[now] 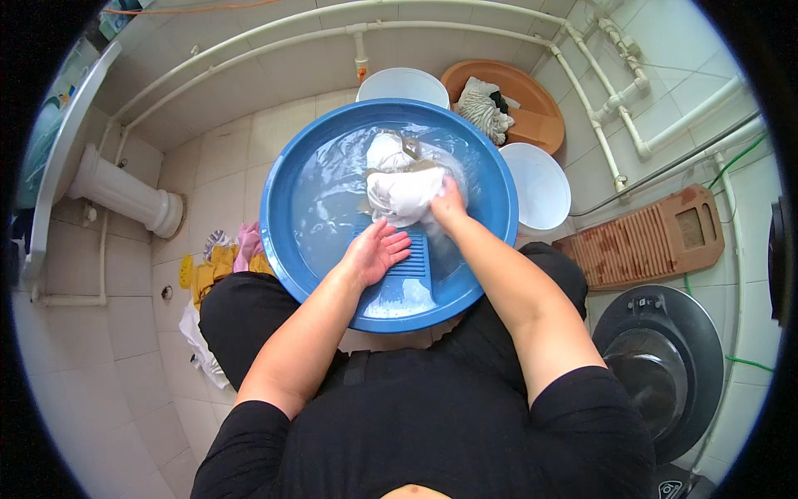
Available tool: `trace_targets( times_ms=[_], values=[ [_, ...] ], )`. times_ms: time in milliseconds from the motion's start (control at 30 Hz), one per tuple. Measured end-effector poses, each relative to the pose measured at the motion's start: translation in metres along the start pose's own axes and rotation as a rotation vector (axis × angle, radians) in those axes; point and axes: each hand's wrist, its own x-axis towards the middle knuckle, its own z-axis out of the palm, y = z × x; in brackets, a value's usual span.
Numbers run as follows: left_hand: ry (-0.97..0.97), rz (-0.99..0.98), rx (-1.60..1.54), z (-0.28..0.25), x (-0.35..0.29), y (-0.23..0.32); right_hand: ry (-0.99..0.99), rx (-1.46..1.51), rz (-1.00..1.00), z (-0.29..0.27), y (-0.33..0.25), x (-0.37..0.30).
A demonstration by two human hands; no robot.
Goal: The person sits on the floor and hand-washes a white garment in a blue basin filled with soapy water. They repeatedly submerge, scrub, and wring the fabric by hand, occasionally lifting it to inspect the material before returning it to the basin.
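A blue plastic basin (278, 241) of cloudy water stands before me, between my knees. In it a wet white cloth (406, 193) lies bunched up, partly under water, above a ribbed blue washboard (409, 259) at the near side of the basin. My right hand (449, 206) grips the right end of the cloth; some of its fingers are hidden in the folds. My left hand (378, 249) is open, palm up, fingers apart, over the left edge of the washboard and just short of the cloth. Nothing lies in its palm.
Behind the basin stand a white bucket (403, 86) and a brown tub (542, 125) with a striped cloth (484, 112). At the right are another white bucket (539, 187), a brown washboard (644, 239) and a black lidded appliance (661, 366). Clothes (218, 270) lie at the left.
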Motion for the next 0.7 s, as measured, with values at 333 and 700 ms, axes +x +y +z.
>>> trace_targets(
  times_ms=[333,700],
  values=[
    [-0.354,0.000,-0.391,-0.003,0.013,0.026,-0.340,-0.222,-0.910,0.013,-0.184,-0.164],
    [-0.035,0.186,-0.328,-0.002,0.012,0.020,-0.087,-0.322,-0.273,0.008,-0.092,-0.055]
  ],
)
